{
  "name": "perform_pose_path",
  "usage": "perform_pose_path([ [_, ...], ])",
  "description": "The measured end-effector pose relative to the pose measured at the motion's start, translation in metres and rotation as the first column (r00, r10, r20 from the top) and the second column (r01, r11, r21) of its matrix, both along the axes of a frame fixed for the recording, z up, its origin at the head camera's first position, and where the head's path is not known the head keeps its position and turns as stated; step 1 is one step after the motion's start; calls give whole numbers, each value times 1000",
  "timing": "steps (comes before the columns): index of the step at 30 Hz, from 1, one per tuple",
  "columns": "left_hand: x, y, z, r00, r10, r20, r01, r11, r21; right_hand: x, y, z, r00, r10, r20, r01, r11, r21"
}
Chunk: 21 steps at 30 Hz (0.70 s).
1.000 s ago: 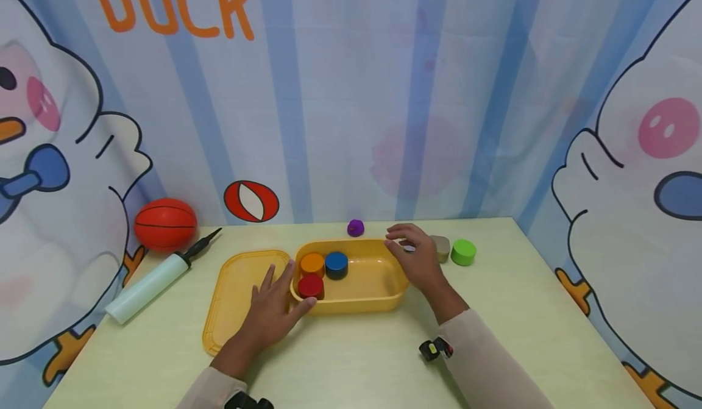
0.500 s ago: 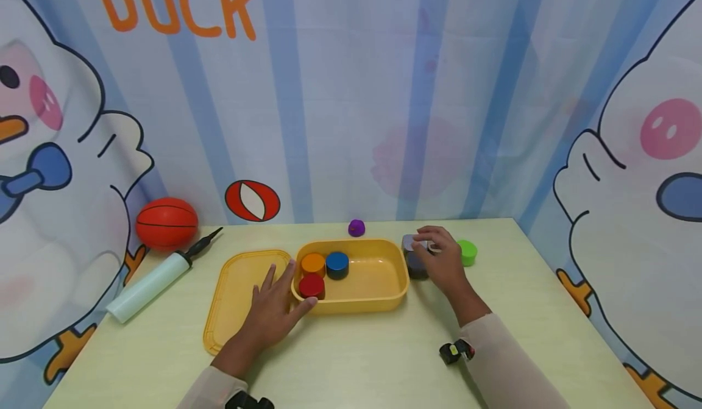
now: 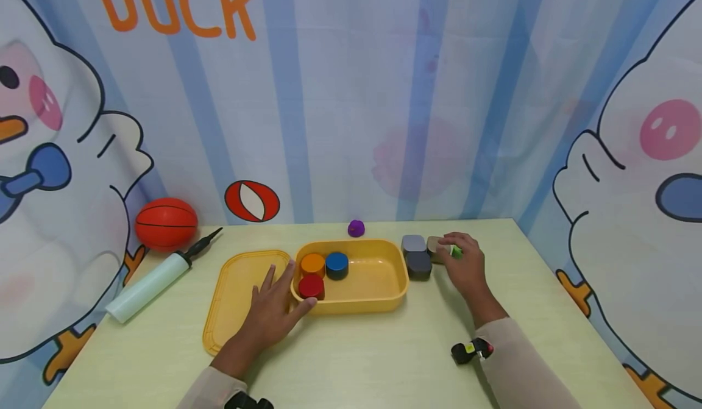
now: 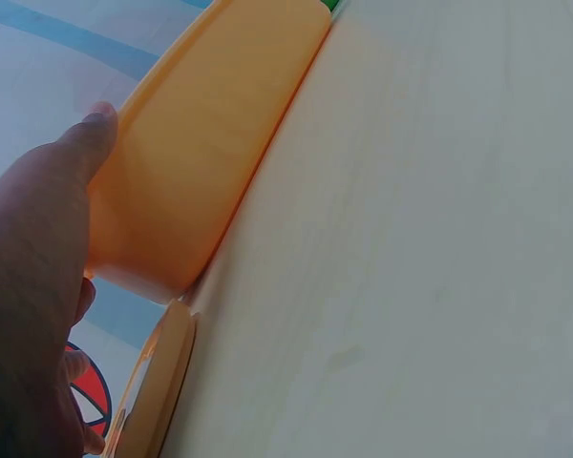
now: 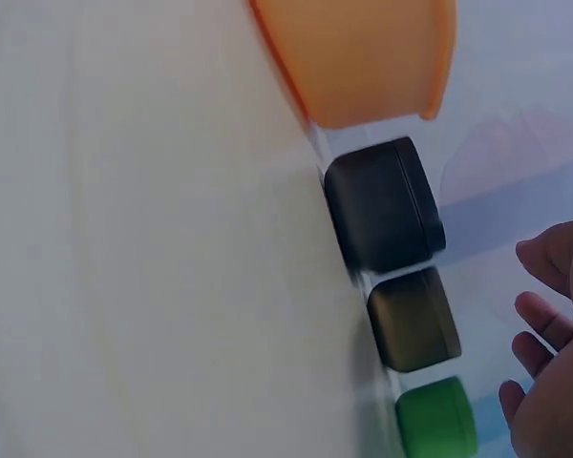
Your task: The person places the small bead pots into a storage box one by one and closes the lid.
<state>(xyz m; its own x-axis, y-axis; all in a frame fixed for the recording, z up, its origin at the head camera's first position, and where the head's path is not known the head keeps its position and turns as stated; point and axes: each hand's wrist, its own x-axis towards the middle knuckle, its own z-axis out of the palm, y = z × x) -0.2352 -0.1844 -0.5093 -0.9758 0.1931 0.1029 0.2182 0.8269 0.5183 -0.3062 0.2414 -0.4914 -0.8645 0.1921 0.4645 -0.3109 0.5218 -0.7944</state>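
Observation:
My left hand [image 3: 270, 319] rests at the left end of a yellow box [image 3: 351, 306], fingers spread and mostly straight, thumb on its near rim. Inside the box stand small round tubs: orange [image 3: 312, 264], blue [image 3: 337, 264] and red [image 3: 311, 286]. Above the things right of the box is my right hand [image 3: 467, 267], fingers loosely bent and holding nothing. Nearest it are a beige tub [image 3: 435, 247] and a green tub [image 3: 456, 252], mostly hidden by the hand. A black tub [image 5: 384, 205] and a grey tub [image 3: 414, 242] stand closer to the box.
A flat yellow lid [image 3: 233, 302] lies left of the box, partly under my left hand. Farther left are a pale green hand pump [image 3: 148, 290] and a red ball [image 3: 166, 224]. A small purple thing [image 3: 356, 228] sits behind the box, near the curtain [image 3: 351, 122].
My right hand has moved right, from the box's right end past the grey and black tubs to the beige and green ones. My left hand stays where it was.

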Motion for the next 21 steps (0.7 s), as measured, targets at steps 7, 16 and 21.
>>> perform_pose_path([
  [7,1,-1,2,1000,-5,4,5,1000,-5,-4,14,-13,993,-66,-98,66,998,2],
  [16,2,0,2,1000,2,13,-2,1000,1,-7,30,-25,990,-133,-57,131,991,-31],
  [21,2,1,1,1000,4,15,-5,1000,10,-6,35,-24,989,-138,50,140,989,-45],
])
